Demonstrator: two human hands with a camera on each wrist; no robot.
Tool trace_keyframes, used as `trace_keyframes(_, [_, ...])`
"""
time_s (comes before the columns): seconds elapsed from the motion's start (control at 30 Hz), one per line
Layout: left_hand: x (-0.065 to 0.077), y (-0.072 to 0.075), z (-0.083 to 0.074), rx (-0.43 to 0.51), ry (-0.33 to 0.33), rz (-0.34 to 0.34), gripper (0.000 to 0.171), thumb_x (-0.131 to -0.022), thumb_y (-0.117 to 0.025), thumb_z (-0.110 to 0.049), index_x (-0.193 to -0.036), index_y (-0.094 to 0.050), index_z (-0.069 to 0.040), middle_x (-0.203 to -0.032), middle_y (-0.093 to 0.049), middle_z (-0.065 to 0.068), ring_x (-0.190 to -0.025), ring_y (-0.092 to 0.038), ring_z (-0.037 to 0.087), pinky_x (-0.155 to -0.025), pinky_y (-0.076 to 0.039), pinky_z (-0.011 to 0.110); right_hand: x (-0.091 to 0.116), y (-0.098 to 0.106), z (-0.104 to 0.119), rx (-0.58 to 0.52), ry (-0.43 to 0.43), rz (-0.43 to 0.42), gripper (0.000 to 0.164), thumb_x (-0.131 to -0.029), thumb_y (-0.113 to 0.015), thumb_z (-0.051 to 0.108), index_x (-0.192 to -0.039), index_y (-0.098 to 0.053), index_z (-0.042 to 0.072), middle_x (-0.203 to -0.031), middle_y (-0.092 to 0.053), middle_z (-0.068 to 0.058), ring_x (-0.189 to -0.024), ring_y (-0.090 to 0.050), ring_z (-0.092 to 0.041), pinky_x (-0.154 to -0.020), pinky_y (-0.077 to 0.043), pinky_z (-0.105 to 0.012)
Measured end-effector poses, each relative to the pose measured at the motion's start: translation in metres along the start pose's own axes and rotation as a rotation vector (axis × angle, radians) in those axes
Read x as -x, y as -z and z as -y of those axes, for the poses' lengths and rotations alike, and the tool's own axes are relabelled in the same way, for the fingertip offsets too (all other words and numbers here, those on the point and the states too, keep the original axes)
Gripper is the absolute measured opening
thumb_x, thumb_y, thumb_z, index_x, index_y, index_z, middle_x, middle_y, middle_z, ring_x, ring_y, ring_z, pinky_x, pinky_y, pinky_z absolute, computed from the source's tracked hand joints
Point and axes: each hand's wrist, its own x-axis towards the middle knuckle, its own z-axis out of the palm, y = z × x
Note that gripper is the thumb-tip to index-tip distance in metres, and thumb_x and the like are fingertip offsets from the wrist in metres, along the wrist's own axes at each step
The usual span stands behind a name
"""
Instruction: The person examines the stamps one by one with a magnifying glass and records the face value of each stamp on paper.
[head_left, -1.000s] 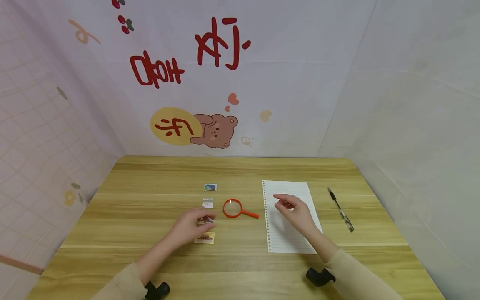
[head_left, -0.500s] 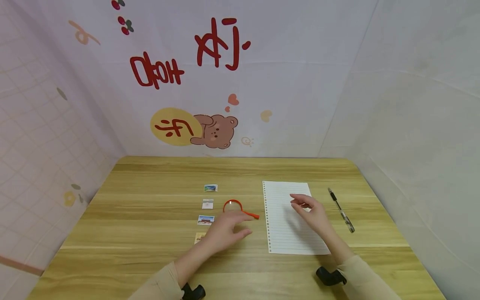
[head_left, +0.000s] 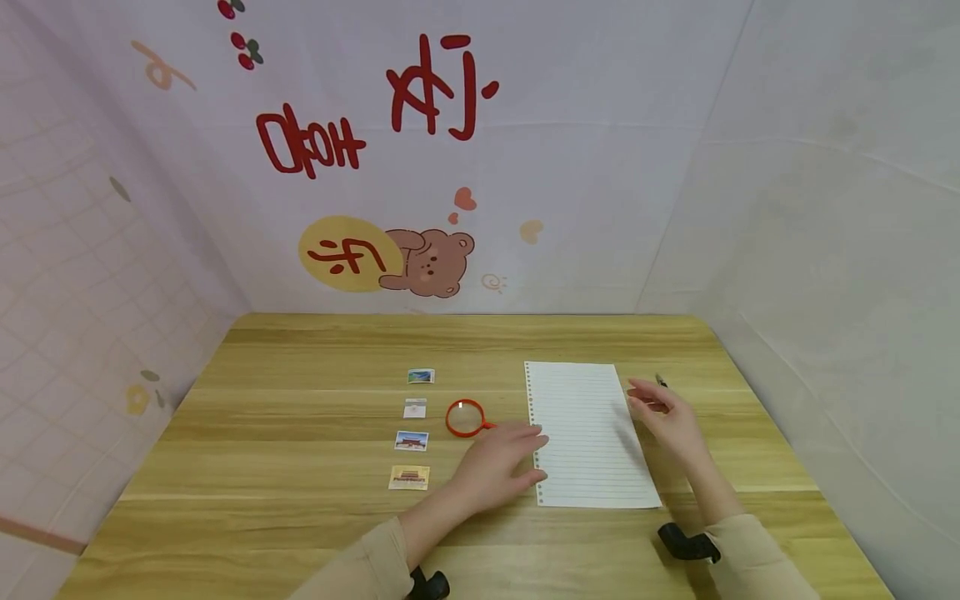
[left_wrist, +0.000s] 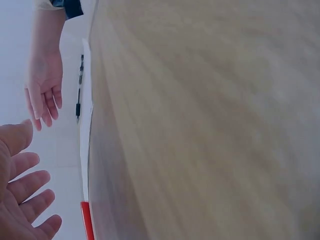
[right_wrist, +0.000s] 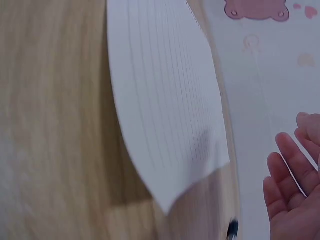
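Observation:
My left hand (head_left: 495,468) reaches over the punched left edge of a lined sheet of paper (head_left: 588,442), its fingers spread and holding nothing. Partly covered by that hand is the handle of a red magnifying glass (head_left: 465,418). My right hand (head_left: 670,421) hovers beside the sheet's right edge, fingers loosely bent around nothing. Under it lies a pen, mostly hidden in the head view, with its tip (head_left: 660,380) showing; the left wrist view shows more of the pen (left_wrist: 79,90). In the right wrist view the paper's near corner (right_wrist: 167,202) curls up off the table.
Left of the magnifying glass, several stamps lie in a column: a blue-green one (head_left: 421,377), a pale one (head_left: 415,408), one with a red building (head_left: 412,441) and a yellow one (head_left: 408,477). A printed cloth (head_left: 585,167) hangs behind the wooden table (head_left: 262,467).
My left hand has moved right from over the stamps, past the magnifying glass, to the paper's left edge. My right hand has moved right, from over the paper to above the pen.

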Motion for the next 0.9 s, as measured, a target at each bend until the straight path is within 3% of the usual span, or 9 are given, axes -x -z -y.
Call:
trace_keyframes(0.2, [-0.007, -0.012, -0.005, -0.047, -0.026, 0.056, 0.056, -0.093, -0.068, -0.040, -0.141, -0.057, -0.014, -0.146, -0.052, 0.003, -0.137, -0.044, 0.022, -0.113, -0.034, 0.037, -0.002, 0.015, -0.026, -0.004, -0.025, -0.071, 0.032, -0.092, -0.064, -0.004, -0.122, -0.061, -0.014, -0.107, -0.064, -0.034, -0.090, -0.062, -0.005, -0.076, -0.047, -0.012])
trace_keyframes(0.4, [-0.010, -0.018, -0.007, -0.078, -0.055, 0.121, 0.059, -0.094, -0.066, -0.040, -0.145, -0.052, -0.012, -0.150, -0.048, 0.005, -0.140, -0.040, 0.020, -0.113, -0.032, 0.035, -0.003, 0.026, -0.063, 0.052, -0.059, -0.116, 0.035, -0.094, -0.066, 0.004, -0.125, -0.061, -0.010, -0.109, -0.066, -0.028, -0.091, -0.058, 0.006, -0.075, -0.045, -0.008])
trace_keyframes(0.63, [-0.010, -0.022, -0.006, -0.110, -0.092, 0.152, 0.058, -0.093, -0.068, -0.038, -0.143, -0.054, -0.013, -0.145, -0.053, 0.002, -0.137, -0.043, 0.018, -0.112, -0.034, 0.033, -0.004, 0.036, -0.079, 0.092, -0.141, -0.145, 0.038, -0.095, -0.068, 0.013, -0.127, -0.062, -0.006, -0.110, -0.067, -0.024, -0.088, -0.056, 0.009, -0.074, -0.045, -0.007])
trace_keyframes(0.9, [-0.008, -0.025, -0.007, -0.029, -0.035, 0.193, 0.064, -0.084, -0.079, -0.036, -0.141, -0.058, -0.015, -0.142, -0.056, -0.002, -0.135, -0.045, 0.014, -0.108, -0.037, 0.027, -0.005, 0.046, -0.094, 0.146, -0.173, -0.104, 0.042, -0.096, -0.066, 0.015, -0.131, -0.059, -0.007, -0.115, -0.063, -0.028, -0.089, -0.053, 0.010, -0.074, -0.043, -0.005])
